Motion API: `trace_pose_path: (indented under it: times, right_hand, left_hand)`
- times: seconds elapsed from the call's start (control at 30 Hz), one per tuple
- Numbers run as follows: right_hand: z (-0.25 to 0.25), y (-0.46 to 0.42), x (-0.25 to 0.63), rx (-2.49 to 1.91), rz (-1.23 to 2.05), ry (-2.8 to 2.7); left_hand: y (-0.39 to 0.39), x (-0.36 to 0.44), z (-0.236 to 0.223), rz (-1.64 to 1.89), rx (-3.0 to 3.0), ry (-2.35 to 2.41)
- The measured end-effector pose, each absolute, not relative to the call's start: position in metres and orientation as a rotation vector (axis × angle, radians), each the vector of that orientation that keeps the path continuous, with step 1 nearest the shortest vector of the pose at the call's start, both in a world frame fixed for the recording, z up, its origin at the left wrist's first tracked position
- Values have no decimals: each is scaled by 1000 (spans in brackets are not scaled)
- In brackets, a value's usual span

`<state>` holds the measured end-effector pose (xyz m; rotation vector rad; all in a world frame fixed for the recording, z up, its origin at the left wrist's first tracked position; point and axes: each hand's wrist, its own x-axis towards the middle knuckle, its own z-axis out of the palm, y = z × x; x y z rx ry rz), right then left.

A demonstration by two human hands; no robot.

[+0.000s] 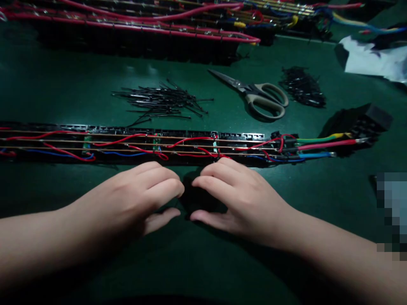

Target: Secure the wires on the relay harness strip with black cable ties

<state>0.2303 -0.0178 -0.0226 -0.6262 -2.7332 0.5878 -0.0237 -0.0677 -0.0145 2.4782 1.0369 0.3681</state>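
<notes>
A long black wired rail (187,146) stretches across the table, with copper-coloured bars and red and blue wires along it. My left hand (143,190) is just in front of its near edge, fingers curved and thumb held apart, nothing visible in it. Facing it, my right hand (235,195) has the same loose curl, with a gap between thumb and fingers; its upper knuckles overlap the rail's near edge in view. Whether they touch the rail I cannot tell. From the rail's right end come a yellow-green, a red and a blue cable (321,155).
Behind the rail lie a pile of black cable ties (165,101), scissors (254,95) and a second black bundle (303,87). More wired rails (143,31) span the back. A black block (359,123) and white crumpled material (372,59) are at right.
</notes>
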Motion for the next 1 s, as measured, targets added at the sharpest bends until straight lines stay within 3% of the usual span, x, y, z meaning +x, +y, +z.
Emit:
trace_pose_path:
  times: [1.0]
  right_hand:
    - [-28,-18,226,-571,735,-2596]
  left_hand:
    - [-60,-21,-22,501,2451,921]
